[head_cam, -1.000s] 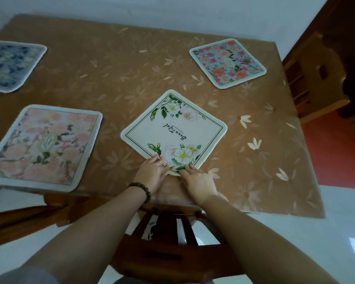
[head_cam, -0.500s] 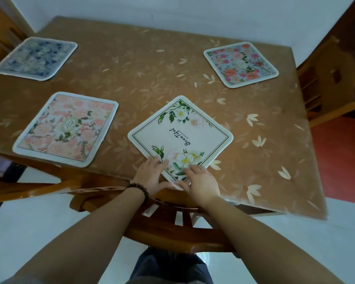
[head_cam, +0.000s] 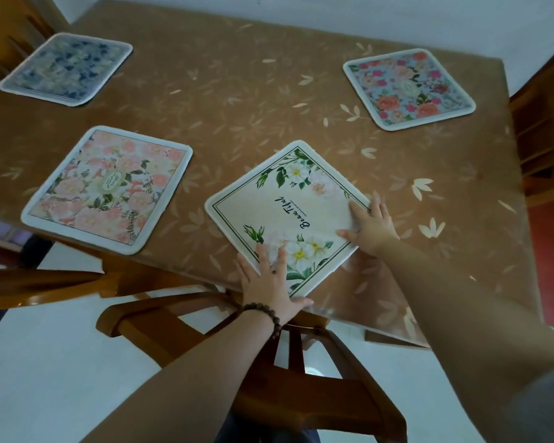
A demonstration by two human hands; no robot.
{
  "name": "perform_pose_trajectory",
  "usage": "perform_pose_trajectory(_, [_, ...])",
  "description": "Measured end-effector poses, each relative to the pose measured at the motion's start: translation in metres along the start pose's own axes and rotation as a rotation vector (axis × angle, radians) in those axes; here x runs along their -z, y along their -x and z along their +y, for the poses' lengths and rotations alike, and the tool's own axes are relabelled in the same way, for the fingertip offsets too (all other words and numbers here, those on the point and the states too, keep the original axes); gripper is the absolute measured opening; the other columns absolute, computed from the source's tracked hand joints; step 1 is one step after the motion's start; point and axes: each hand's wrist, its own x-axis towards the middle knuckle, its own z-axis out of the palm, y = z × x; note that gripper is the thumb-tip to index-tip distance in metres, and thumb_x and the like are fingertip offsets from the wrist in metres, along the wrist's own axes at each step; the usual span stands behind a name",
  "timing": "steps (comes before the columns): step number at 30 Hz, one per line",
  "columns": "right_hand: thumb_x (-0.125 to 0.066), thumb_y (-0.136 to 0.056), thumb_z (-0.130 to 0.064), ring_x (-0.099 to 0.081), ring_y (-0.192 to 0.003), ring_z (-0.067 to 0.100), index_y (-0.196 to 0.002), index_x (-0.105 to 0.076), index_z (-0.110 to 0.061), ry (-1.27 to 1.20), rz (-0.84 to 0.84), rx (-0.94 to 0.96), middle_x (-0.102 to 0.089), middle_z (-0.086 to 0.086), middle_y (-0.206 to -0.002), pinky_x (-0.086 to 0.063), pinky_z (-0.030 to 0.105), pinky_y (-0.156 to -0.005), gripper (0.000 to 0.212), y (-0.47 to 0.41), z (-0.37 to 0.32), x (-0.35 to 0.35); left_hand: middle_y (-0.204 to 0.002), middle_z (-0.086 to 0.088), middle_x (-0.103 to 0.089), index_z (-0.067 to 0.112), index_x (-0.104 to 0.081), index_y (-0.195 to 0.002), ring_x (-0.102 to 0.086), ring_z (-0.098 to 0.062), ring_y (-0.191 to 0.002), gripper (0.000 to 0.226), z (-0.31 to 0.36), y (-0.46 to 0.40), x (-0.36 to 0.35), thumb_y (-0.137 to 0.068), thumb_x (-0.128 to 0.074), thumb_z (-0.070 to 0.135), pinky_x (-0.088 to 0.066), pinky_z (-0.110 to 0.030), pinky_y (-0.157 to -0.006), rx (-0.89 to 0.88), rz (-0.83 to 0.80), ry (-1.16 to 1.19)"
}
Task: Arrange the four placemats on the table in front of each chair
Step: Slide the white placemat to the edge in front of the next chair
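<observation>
A white placemat [head_cam: 288, 212] with green leaves and white flowers lies turned like a diamond near the front edge of the brown table [head_cam: 237, 100]. My left hand [head_cam: 269, 282] grips its near corner, fingers on top and thumb at the tip. My right hand [head_cam: 370, 230] presses spread fingers on its right corner. A pink floral placemat [head_cam: 106, 190] lies at the front left. A blue floral placemat [head_cam: 66, 68] sits at the far left. A placemat with red flowers [head_cam: 408, 89] sits at the far right.
A wooden chair [head_cam: 179, 318] stands right below my arms at the table's front edge. Another chair [head_cam: 29, 282] is at the front left, one at the far left [head_cam: 10, 30] and one on the right side [head_cam: 538, 129]. A white wall runs behind the table.
My hands have spread apart on the white placemat: the right moved from the near corner up to the right corner, the left stayed near. The mat's near corner now reaches the table's front edge.
</observation>
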Motion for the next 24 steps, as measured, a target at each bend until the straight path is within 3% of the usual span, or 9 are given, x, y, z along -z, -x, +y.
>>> perform_pose_trajectory(9, [-0.059,-0.081,-0.057,-0.021,-0.132,0.036,-0.145,-0.026,-0.039,-0.084,0.102,-0.092,-0.016,0.011,-0.154,-0.031,0.046,-0.106,0.074,0.026,-0.003,-0.016,-0.158,-0.008,0.010,0.034,0.002,-0.149,0.013,-0.049,-0.138,0.105,-0.042,-0.028,0.021,-0.071,-0.054,0.075,-0.008,-0.056,-0.112,-0.165,0.012,0.021])
perform_pose_trajectory(13, [-0.056,-0.084,-0.055,-0.023,-0.130,0.040,-0.145,-0.028,-0.035,-0.118,0.133,-0.148,-0.017,0.017,-0.154,-0.032,0.046,-0.106,0.069,0.054,-0.013,-0.031,-0.158,-0.010,-0.012,0.023,-0.028,-0.147,-0.008,-0.037,-0.142,0.073,-0.069,-0.053,0.042,-0.086,-0.058,0.049,-0.011,-0.044,-0.116,-0.263,0.107,0.072])
perform_pose_trajectory(15, [-0.054,-0.086,-0.054,-0.023,-0.131,0.040,-0.145,-0.029,-0.035,-0.138,0.141,-0.167,-0.015,0.018,-0.155,-0.031,0.046,-0.107,0.067,0.071,-0.023,-0.041,-0.155,-0.009,-0.021,0.018,-0.041,-0.141,-0.019,-0.033,-0.141,0.055,-0.077,-0.069,0.051,-0.091,-0.058,0.032,-0.021,-0.043,-0.115,-0.241,0.147,0.154])
perform_pose_trajectory(19, [-0.054,-0.086,-0.053,-0.024,-0.129,0.039,-0.142,-0.030,-0.036,-0.178,0.103,-0.205,-0.012,0.019,-0.154,-0.034,0.047,-0.104,0.063,0.105,-0.060,-0.064,-0.153,-0.007,-0.027,0.015,-0.046,-0.138,-0.028,-0.030,-0.136,0.045,-0.085,-0.099,0.063,-0.094,-0.047,0.008,-0.035,-0.043,-0.106,-0.224,0.180,0.133])
perform_pose_trajectory(24, [-0.054,-0.086,-0.052,-0.021,-0.130,0.037,-0.140,-0.037,-0.034,-0.252,0.079,-0.198,-0.011,0.018,-0.155,-0.029,0.044,-0.109,0.059,0.129,-0.100,-0.087,-0.153,-0.010,-0.021,0.016,-0.042,-0.141,-0.016,-0.029,-0.141,0.053,-0.088,-0.123,0.073,-0.094,-0.028,-0.006,-0.031,-0.044,-0.108,-0.130,0.194,0.138])
